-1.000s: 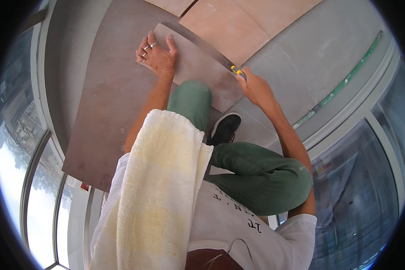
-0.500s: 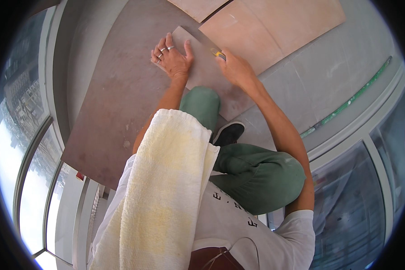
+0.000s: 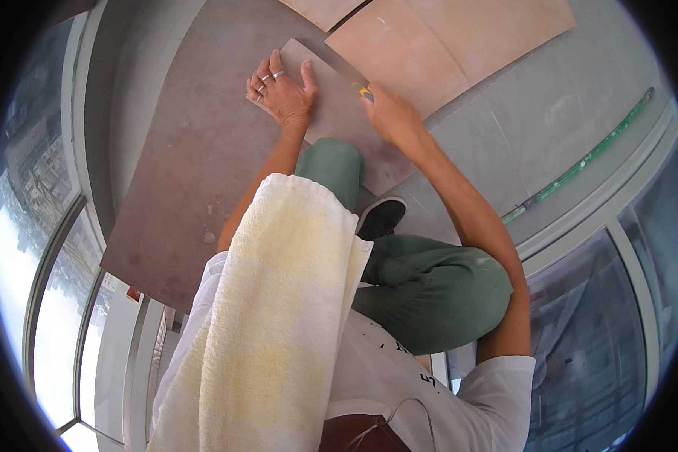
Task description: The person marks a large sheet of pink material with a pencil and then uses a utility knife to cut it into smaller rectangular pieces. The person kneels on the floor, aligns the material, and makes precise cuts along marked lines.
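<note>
My left hand (image 3: 282, 94), with rings on several fingers, lies with fingers apart on a narrow greyish-beige board (image 3: 325, 98). My right hand (image 3: 392, 113) is closed on a yellow-and-dark utility knife (image 3: 364, 92) at that board's upper long edge; the blade is too small to make out clearly. The board rests on a large brown sheet (image 3: 166, 188). My green-trousered knee (image 3: 329, 169) is against the board's lower edge.
Lighter tan boards (image 3: 444, 53) lie above. A green-painted, paint-spotted bar (image 3: 580, 162) lies on the grey floor (image 3: 520, 128) to the right. Framed glass panes (image 3: 580, 316) are at both sides. A yellowish-white towel (image 3: 264, 316) hangs down my front.
Since a second ago my right hand and the knife have moved up the board's edge, closer to my left hand, which stays on the board. The view has also shifted slightly.
</note>
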`<act>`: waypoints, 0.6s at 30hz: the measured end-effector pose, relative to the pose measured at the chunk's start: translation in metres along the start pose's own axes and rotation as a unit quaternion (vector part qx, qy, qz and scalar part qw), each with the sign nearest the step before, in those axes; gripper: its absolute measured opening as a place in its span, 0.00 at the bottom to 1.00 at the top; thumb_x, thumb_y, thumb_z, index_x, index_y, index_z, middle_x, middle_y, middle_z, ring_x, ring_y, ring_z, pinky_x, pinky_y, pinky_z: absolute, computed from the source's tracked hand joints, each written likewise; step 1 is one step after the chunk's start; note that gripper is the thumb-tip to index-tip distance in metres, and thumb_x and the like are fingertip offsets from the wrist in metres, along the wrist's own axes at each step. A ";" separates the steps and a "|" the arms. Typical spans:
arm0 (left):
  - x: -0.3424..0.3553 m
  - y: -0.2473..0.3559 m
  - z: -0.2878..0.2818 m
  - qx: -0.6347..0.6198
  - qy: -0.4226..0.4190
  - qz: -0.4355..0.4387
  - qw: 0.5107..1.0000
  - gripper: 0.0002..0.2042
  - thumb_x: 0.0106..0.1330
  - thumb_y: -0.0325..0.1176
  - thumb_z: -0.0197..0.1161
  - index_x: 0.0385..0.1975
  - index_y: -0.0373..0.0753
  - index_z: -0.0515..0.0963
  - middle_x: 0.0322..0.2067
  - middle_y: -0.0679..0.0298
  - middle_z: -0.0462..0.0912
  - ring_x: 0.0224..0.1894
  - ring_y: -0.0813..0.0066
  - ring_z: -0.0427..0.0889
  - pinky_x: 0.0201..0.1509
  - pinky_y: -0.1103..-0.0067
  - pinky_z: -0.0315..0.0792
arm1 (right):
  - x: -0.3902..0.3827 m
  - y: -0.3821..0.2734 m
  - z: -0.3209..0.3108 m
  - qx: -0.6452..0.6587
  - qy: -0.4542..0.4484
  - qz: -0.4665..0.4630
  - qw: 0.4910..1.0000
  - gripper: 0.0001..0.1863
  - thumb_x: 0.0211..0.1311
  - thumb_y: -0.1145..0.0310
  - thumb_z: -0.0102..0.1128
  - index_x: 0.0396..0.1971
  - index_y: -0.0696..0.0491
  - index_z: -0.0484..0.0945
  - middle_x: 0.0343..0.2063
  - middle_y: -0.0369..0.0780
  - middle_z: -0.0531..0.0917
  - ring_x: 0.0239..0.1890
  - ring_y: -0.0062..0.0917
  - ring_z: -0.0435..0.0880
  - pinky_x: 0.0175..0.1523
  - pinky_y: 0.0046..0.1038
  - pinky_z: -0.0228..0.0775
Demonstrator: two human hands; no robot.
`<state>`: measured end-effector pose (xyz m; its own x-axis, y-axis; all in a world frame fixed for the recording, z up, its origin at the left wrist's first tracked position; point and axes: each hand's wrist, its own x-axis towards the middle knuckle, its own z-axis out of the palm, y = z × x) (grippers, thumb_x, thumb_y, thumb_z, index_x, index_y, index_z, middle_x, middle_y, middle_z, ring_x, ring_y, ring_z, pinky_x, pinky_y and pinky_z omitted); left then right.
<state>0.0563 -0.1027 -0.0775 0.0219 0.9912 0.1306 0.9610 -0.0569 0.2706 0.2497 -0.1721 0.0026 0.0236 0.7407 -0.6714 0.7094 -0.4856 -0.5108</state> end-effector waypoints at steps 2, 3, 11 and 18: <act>0.000 0.000 0.000 0.001 0.001 0.005 1.000 0.30 0.60 0.54 0.64 0.58 0.42 0.72 0.54 0.60 0.73 0.63 0.59 0.62 0.72 0.57 0.45 | -0.004 -0.002 -0.002 -0.001 -0.010 0.009 1.000 0.16 0.72 0.57 0.50 0.47 0.56 0.70 0.35 0.57 0.82 0.39 0.57 0.80 0.44 0.54 0.70; 0.000 0.000 -0.001 -0.001 -0.003 0.002 1.000 0.31 0.60 0.54 0.64 0.59 0.42 0.73 0.55 0.59 0.73 0.63 0.58 0.62 0.72 0.57 0.44 | -0.006 -0.003 -0.002 0.002 -0.006 0.011 1.000 0.16 0.72 0.57 0.50 0.47 0.56 0.70 0.35 0.57 0.82 0.39 0.57 0.80 0.43 0.54 0.70; -0.002 -0.001 0.001 -0.009 0.018 0.016 1.000 0.30 0.59 0.52 0.65 0.58 0.42 0.73 0.54 0.59 0.73 0.62 0.58 0.62 0.71 0.57 0.44 | -0.039 0.037 0.014 -0.003 0.010 0.036 0.999 0.16 0.71 0.59 0.52 0.47 0.55 0.69 0.31 0.56 0.82 0.36 0.56 0.81 0.40 0.54 0.69; -0.003 -0.001 0.004 -0.012 0.010 0.006 1.000 0.30 0.60 0.55 0.63 0.58 0.43 0.73 0.55 0.60 0.73 0.63 0.60 0.61 0.71 0.58 0.44 | -0.075 0.065 0.020 -0.019 0.002 0.059 0.998 0.16 0.72 0.58 0.52 0.49 0.54 0.68 0.27 0.55 0.82 0.32 0.56 0.81 0.36 0.54 0.69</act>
<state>0.0562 -0.1047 -0.0823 0.0271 0.9880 0.1522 0.9536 -0.0712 0.2926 0.2800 -0.2681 0.0089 0.1112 0.6819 -0.7229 0.7276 -0.5514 -0.4082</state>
